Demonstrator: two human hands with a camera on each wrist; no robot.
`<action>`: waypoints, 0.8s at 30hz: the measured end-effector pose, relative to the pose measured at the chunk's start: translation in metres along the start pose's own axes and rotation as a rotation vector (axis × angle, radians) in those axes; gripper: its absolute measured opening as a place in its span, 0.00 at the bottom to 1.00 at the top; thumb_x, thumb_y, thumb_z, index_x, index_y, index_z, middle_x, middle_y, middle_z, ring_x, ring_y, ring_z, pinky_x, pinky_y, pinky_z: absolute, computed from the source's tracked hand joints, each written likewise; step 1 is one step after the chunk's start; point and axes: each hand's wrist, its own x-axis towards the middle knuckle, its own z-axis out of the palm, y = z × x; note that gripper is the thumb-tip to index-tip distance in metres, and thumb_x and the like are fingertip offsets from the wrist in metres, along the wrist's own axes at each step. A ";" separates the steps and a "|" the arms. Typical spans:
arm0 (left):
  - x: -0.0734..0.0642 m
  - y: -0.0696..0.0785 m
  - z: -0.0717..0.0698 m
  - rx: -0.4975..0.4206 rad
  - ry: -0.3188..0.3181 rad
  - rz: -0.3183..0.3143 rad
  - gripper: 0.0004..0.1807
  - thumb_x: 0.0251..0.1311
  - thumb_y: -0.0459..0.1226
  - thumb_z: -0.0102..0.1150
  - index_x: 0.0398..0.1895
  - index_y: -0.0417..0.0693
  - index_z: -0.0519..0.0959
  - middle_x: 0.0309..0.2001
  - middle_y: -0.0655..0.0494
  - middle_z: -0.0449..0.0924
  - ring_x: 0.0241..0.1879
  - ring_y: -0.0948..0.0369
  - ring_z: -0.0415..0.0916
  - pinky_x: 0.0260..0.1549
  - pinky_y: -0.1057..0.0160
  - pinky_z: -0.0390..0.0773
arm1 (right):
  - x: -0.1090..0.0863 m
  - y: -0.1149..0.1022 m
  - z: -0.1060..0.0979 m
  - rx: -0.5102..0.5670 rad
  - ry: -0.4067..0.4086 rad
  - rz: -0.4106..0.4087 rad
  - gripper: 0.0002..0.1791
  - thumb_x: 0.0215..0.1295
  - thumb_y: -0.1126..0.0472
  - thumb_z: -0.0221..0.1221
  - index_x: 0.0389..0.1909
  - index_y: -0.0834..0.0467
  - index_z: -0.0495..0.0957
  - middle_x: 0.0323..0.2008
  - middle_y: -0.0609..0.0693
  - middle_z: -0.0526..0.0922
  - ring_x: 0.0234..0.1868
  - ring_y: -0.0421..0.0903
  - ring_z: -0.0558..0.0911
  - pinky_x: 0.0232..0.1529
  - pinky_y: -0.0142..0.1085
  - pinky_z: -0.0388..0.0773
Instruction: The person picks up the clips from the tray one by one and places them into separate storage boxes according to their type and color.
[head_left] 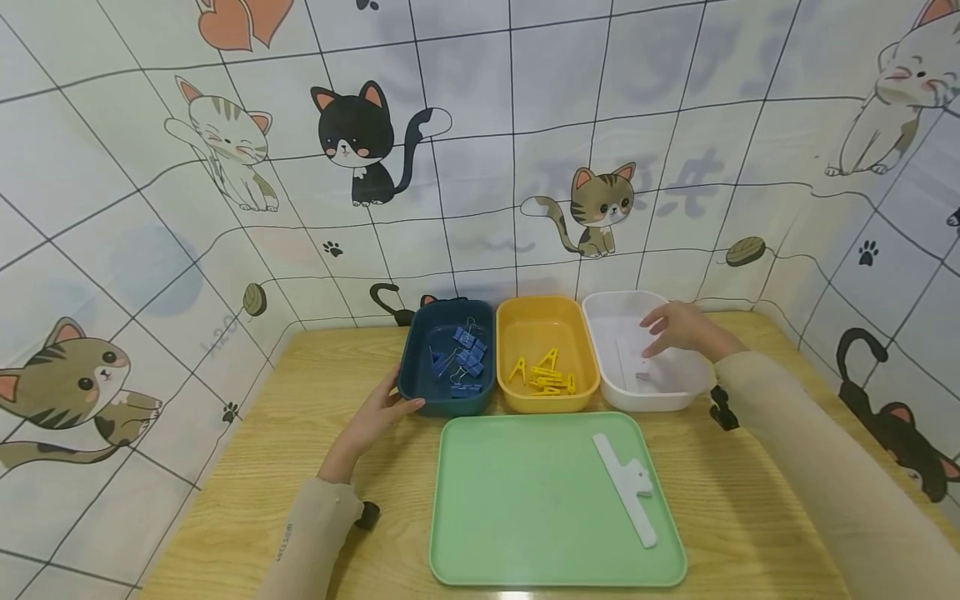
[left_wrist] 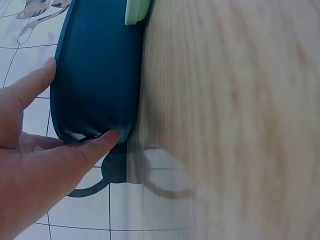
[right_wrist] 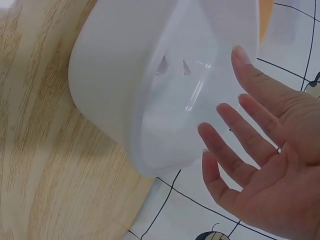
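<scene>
My left hand [head_left: 377, 417] rests against the near left corner of the dark blue bin [left_wrist: 97, 75], thumb and fingers spread along its outside. Blue binder clips [head_left: 468, 358] lie in that bin. Over the white bin [head_left: 655, 401], my right hand [right_wrist: 270, 155] hovers with loosely bent, parted fingers and nothing in them. Inside the white bin is a white clip [head_left: 642, 369], hard to make out against the white plastic. One long white sealing clip [head_left: 624, 492] lies slanted on the right part of the green tray [head_left: 525, 500].
Between the two other bins stands a yellow bin [head_left: 550, 407] holding several yellow clothespins [head_left: 550, 379]. All three bins line up side by side at the back of the wooden table [head_left: 352, 358], near the cat-patterned wall [head_left: 480, 167]. The tray lies in front of them.
</scene>
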 end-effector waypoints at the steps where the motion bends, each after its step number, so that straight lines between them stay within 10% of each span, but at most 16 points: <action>1: 0.000 0.000 0.000 -0.004 0.002 -0.002 0.49 0.77 0.41 0.60 0.88 0.49 0.39 0.87 0.41 0.37 0.81 0.33 0.48 0.76 0.34 0.59 | -0.001 0.000 0.000 0.000 0.001 -0.008 0.34 0.61 0.62 0.76 0.63 0.76 0.75 0.60 0.75 0.80 0.60 0.73 0.80 0.61 0.63 0.78; 24: 0.001 -0.002 0.000 0.005 0.000 0.017 0.48 0.77 0.41 0.60 0.87 0.47 0.39 0.86 0.40 0.37 0.81 0.33 0.48 0.75 0.34 0.60 | -0.015 0.018 0.003 0.102 -0.003 -0.053 0.31 0.65 0.63 0.73 0.64 0.74 0.75 0.58 0.75 0.82 0.61 0.74 0.79 0.61 0.64 0.78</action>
